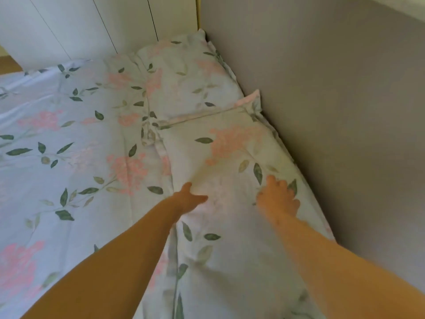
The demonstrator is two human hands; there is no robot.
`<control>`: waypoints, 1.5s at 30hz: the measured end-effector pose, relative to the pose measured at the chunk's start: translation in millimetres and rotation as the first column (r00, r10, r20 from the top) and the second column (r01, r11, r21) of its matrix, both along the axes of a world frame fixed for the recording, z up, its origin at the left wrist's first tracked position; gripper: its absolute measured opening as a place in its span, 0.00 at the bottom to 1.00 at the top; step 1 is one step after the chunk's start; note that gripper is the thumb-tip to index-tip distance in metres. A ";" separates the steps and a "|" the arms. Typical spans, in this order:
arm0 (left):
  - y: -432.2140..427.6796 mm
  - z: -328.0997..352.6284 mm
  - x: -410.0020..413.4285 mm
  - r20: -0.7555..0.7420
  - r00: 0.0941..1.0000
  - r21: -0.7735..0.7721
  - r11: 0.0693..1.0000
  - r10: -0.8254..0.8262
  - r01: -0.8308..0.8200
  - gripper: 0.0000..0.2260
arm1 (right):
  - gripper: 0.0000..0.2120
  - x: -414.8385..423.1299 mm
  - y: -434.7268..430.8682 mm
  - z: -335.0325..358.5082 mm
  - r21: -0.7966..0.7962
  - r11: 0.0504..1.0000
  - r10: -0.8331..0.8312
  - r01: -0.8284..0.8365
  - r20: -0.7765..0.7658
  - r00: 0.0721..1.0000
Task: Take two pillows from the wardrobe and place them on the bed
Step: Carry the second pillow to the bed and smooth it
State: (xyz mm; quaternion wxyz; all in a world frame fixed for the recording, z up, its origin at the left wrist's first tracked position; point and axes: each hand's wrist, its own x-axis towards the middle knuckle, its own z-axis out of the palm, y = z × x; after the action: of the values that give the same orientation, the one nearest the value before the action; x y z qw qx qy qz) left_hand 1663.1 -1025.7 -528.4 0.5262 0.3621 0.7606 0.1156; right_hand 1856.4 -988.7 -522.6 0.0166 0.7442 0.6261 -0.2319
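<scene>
On bed (57, 125), floral pillows (230, 157) (side by side)

Grey wall (333, 88), white panels (80, 24)

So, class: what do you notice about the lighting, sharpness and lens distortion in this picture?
Head view: soft, even light with no glare; a faint shadow where the near pillow meets the wall. The whole frame is slightly soft, the left hand and right hand a little blurred. Wide-angle stretching enlarges the forearms at the bottom.
</scene>
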 end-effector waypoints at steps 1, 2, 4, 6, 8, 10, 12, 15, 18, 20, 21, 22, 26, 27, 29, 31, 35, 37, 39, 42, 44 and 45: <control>-5.6 -16.7 5.2 -0.001 1.000 -0.042 0.999 -0.014 0.014 0.32 | 0.20 4.0 -7.2 -14.5 -0.048 0.999 -0.002 0.003 0.004 1.000; -11.3 -34.3 9.3 -0.021 1.000 -0.049 0.999 -0.008 0.007 0.32 | 0.22 8.9 -14.8 -27.5 -0.094 0.996 0.007 -0.006 0.018 1.000; -23.7 -60.3 17.8 -0.099 0.992 0.012 0.997 0.073 -0.073 0.34 | 0.28 20.6 -26.8 -48.9 -0.172 0.985 0.005 0.001 0.039 0.999; -35.8 -76.7 23.6 -0.171 0.953 0.075 0.967 0.252 -0.242 0.38 | 0.34 31.9 -32.9 -64.7 -0.210 0.975 -0.063 0.067 0.024 0.998; -46.6 -85.7 28.9 -0.084 0.865 0.069 0.869 0.495 -0.491 0.42 | 0.39 39.3 -35.9 -74.6 -0.230 0.966 -0.120 0.120 0.013 0.993; -52.3 -91.8 33.2 0.071 0.779 0.023 0.779 0.623 -0.626 0.41 | 0.42 43.5 -37.5 -80.5 -0.225 0.965 -0.137 0.134 0.005 0.991; -49.5 -88.5 35.0 0.149 0.786 0.023 0.793 0.600 -0.609 0.31 | 0.41 46.1 -34.1 -84.5 -0.182 0.974 -0.140 0.134 -0.019 0.990; -36.4 -67.4 37.0 0.238 0.784 0.117 0.785 0.573 -0.609 0.17 | 0.30 51.6 -18.2 -86.6 -0.134 0.987 -0.100 0.085 -0.107 0.989; -34.8 -40.5 33.8 0.283 0.750 0.244 0.711 0.598 -0.659 0.10 | 0.14 51.3 -4.3 -79.4 -0.074 0.997 -0.031 0.015 -0.228 0.973; -43.8 -31.9 32.9 0.303 0.698 0.282 0.638 0.649 -0.716 0.08 | 0.12 47.2 -3.6 -73.9 0.037 0.999 -0.012 0.024 -0.291 0.957; -50.7 -32.2 32.6 0.298 0.684 0.287 0.621 0.666 -0.729 0.07 | 0.12 45.4 -6.2 -72.0 0.084 0.996 0.000 0.026 -0.292 0.957; -58.3 -37.1 32.4 0.273 0.692 0.285 0.631 0.669 -0.722 0.08 | 0.12 44.6 -10.3 -72.1 0.112 0.993 0.009 0.023 -0.277 0.961; -84.8 -68.1 30.9 0.105 0.751 0.220 0.722 0.651 -0.656 0.14 | 0.14 48.0 -38.1 -85.0 0.066 0.997 0.048 -0.033 -0.231 0.972; -88.2 -73.9 30.1 0.078 0.760 0.203 0.736 0.645 -0.646 0.15 | 0.14 49.4 -43.4 -88.7 0.061 0.997 0.055 -0.042 -0.220 0.974; -90.2 -82.4 27.6 0.057 0.793 0.153 0.780 0.607 -0.607 0.19 | 0.16 51.6 -47.4 -91.5 0.053 0.998 0.033 -0.023 -0.182 0.983; -90.7 -89.2 23.1 0.059 0.816 0.092 0.811 0.575 -0.578 0.25 | 0.18 52.0 -48.7 -88.4 0.017 1.000 -0.002 0.005 -0.132 0.991; -106.7 -89.7 18.8 -0.052 0.818 -0.019 0.818 0.573 -0.574 0.37 | 0.21 50.7 -62.8 -74.8 -0.080 0.997 -0.025 0.022 -0.036 0.999; -123.7 -86.1 22.4 0.012 0.812 -0.046 0.811 0.584 -0.583 0.40 | 0.24 52.9 -75.2 -74.1 -0.137 0.990 -0.030 0.029 -0.003 1.000; -141.4 -84.0 29.7 0.117 0.799 -0.131 0.806 0.590 -0.577 0.38 | 0.26 56.5 -89.4 -78.6 -0.187 0.982 -0.034 0.038 0.024 0.999; -156.2 -91.2 34.2 0.064 0.835 -0.157 0.832 0.547 -0.533 0.36 | 0.27 56.7 -111.1 -81.7 -0.234 0.971 -0.026 0.036 0.048 0.999; -157.2 -89.1 35.0 -0.009 0.864 -0.071 0.862 0.503 -0.503 0.35 | 0.27 51.9 -124.6 -76.7 -0.227 0.973 -0.023 0.034 0.049 0.999; -157.1 -87.3 34.7 -0.038 0.882 -0.028 0.882 0.470 -0.471 0.34 | 0.27 50.3 -128.9 -72.9 -0.230 0.973 -0.027 0.036 0.041 0.999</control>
State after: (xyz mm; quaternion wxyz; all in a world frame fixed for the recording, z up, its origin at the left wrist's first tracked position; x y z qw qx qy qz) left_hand 1697.7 -1182.8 -615.7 0.4776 0.1589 0.8355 0.2204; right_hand 1906.7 -1117.6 -595.4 0.1107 0.7514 0.5827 -0.2893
